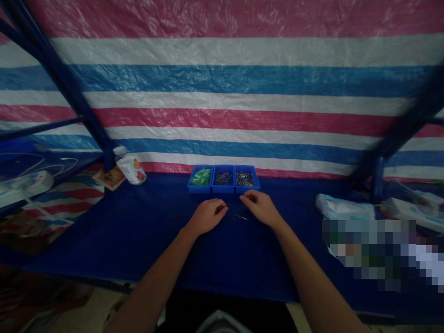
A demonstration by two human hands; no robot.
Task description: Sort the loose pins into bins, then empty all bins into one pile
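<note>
My left hand (208,216) hovers over or rests on the blue table left of centre, its fingers curled together; whether anything is in them is too small to make out. My right hand (262,207) is just in front of the right-hand blue bin, thumb and fingers pinched, and what they hold, if anything, cannot be seen. Between the hands a thin, pin-like metal piece (241,216) lies on the table. Behind them stand three joined blue bins (223,189): green pieces (201,176) in the left one, thin dark metal pieces (223,178) in the middle, silvery metal pieces (244,179) in the right.
A white-capped bottle (130,167) and a small brown card or packet (109,177) stand at the back left. To the right lie a plastic packet (345,208) and a blurred-out area. Blue frame posts (65,88) rise before a striped sheet (236,78). Power strips sit at both sides.
</note>
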